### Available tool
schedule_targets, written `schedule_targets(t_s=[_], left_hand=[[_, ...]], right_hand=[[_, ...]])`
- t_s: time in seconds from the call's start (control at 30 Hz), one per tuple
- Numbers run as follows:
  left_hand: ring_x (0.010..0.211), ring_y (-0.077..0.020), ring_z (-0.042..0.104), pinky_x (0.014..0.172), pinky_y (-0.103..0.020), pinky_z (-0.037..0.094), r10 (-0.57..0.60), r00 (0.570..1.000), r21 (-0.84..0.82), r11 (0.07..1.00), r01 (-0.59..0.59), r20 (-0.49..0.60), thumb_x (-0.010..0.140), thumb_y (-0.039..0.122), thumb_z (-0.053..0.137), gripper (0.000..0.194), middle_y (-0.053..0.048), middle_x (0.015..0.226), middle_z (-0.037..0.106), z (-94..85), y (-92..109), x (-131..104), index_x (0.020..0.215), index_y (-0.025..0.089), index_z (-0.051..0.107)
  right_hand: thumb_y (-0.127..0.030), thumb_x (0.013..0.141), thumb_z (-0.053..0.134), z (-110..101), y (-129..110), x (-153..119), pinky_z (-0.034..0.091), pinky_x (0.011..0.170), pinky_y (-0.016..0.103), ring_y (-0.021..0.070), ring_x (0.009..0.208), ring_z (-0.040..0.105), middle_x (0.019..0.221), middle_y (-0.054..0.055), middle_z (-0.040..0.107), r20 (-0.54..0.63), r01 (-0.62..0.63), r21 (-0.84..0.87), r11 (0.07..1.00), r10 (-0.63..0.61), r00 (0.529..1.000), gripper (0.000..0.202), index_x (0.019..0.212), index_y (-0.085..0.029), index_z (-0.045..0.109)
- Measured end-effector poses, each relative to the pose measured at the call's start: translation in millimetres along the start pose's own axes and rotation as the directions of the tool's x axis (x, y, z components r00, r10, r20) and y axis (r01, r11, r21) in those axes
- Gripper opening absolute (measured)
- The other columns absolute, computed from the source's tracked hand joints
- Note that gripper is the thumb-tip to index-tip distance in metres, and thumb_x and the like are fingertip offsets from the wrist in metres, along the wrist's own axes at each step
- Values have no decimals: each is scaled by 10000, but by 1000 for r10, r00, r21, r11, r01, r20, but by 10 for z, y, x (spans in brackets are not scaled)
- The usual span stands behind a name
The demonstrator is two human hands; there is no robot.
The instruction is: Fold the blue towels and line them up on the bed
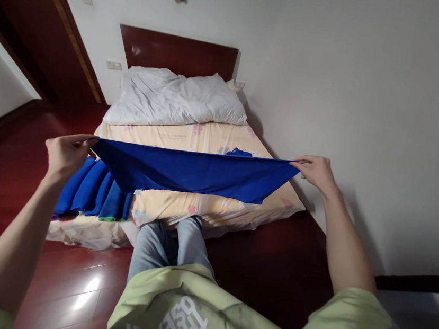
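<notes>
blue cloth (pixel 198 172) stretches between our left hand (pixel 67 154) and right hand (pixel 316 172), fingers clamped on its upper corners.

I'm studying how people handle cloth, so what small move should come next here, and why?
Probably lower the blue cloth onto the patterned sheet: the left hand and right hand pinch its upper corners, the edge between them is nearly straight, and the rest hangs loose.
</notes>
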State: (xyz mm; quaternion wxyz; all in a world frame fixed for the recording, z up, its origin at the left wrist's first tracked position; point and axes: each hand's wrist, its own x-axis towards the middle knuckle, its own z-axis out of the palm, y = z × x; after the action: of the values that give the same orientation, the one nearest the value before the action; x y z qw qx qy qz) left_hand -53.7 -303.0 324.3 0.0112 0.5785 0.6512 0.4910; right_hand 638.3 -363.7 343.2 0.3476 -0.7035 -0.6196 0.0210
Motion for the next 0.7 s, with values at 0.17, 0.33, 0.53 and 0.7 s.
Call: schedule_targets(t_s=[0.17, 0.33, 0.53, 0.7], left_hand=[[551, -119, 639, 523, -239, 569, -84, 996, -84, 993, 82, -24, 743, 367, 736, 319, 23, 730, 765, -3, 223, -10, 995, 184, 804], [683, -155, 711, 676, -308, 640, -96, 990, -60, 993, 102, 99, 713, 371, 737, 305, 35, 775, 776, -151, 335, -114, 947, 187, 802], [786, -184, 737, 848, -339, 616, -203, 806, 106, 979, 174, 556, 607, 518, 841, 446, 45, 745, 771, -447, 232, -20, 919, 203, 792], [804, -222, 740, 845, -376, 618, -214, 686, 85, 972, 217, 696, 519, 615, 914, 655, -25, 782, 781, -302, 149, 94, 916, 112, 778]], right_hand=[[-470, 685, 868, -92, 81, -101, 505, 567, 269, 147, 448, 602, 454, -47, 628, 19, -94, 144, 985, 92, 996, 383, 858, -146, 759], [-336, 641, 901, -156, 269, -204, 551, 527, 260, 180, 522, 692, 569, 15, 713, 117, -209, 344, 915, 179, 977, 336, 841, -112, 751], [-270, 545, 922, -327, 474, -373, 604, 562, 266, 231, 636, 750, 679, 102, 756, 327, -340, 351, 872, 226, 918, 334, 785, -93, 770], [-185, 581, 909, -251, 575, -232, 617, 594, 247, 234, 664, 763, 709, 116, 765, 365, -397, 252, 882, 293, 883, 271, 803, -98, 782]])
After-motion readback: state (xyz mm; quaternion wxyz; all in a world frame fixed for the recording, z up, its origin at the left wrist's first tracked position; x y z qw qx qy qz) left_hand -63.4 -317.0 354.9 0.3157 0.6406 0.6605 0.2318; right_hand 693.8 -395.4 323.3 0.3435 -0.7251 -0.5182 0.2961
